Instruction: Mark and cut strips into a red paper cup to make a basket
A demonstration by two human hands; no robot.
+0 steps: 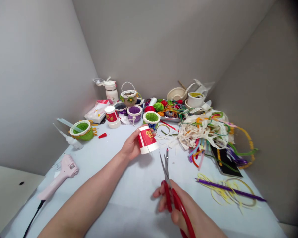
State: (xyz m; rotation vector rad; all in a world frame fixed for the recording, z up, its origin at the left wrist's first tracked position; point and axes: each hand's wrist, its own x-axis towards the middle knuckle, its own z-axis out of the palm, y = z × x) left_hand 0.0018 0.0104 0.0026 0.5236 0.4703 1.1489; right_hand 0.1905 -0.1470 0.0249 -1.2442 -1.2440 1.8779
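Note:
My left hand [132, 145] is closed around a red and white paper cup [147, 138], which it holds tilted above the table's middle. Gold characters show on the cup's red band, and its wide rim faces down toward me. In my right hand [178, 201] is a pair of scissors [167, 178] with red handles. The blades stand slightly apart, pointing away from me, to the right of the cup and not touching it. Beyond the blade tips lie white paper scraps [169, 142].
A pink glue gun [62, 173], a white squeeze bottle [74, 142] and a green basket [83, 131] are at left. Another paper cup [112, 116] stands behind. Lace and ribbons [201, 130] pile up at right, near a purple pencil [230, 189]. A yarn tray [172, 118] lies at the back.

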